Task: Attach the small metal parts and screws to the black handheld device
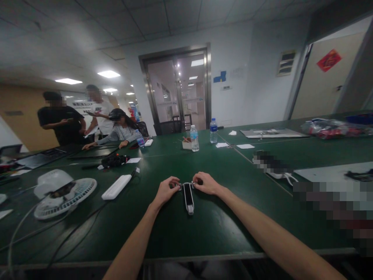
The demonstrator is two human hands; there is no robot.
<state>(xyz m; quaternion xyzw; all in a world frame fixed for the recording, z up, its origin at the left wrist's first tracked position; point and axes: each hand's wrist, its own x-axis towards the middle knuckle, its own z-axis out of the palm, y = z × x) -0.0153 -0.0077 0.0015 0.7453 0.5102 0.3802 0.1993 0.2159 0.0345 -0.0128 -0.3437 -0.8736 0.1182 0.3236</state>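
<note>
A small T-shaped device [189, 198], black with a white edge and a metal tip, lies on the green table top [163, 237]. My left hand [167, 191] pinches the left end of its short crossbar. My right hand [204, 183] pinches the right end. The fingers hide parts of the crossbar. What kind of device it is cannot be told from this view.
A white desk fan [65, 195] lies tilted at the left, next to a white power strip [116, 187] and loose black cables. Water bottles [194, 139] stand further along the table. A seated person [119, 132] and two standing people [62, 120] are at the far left.
</note>
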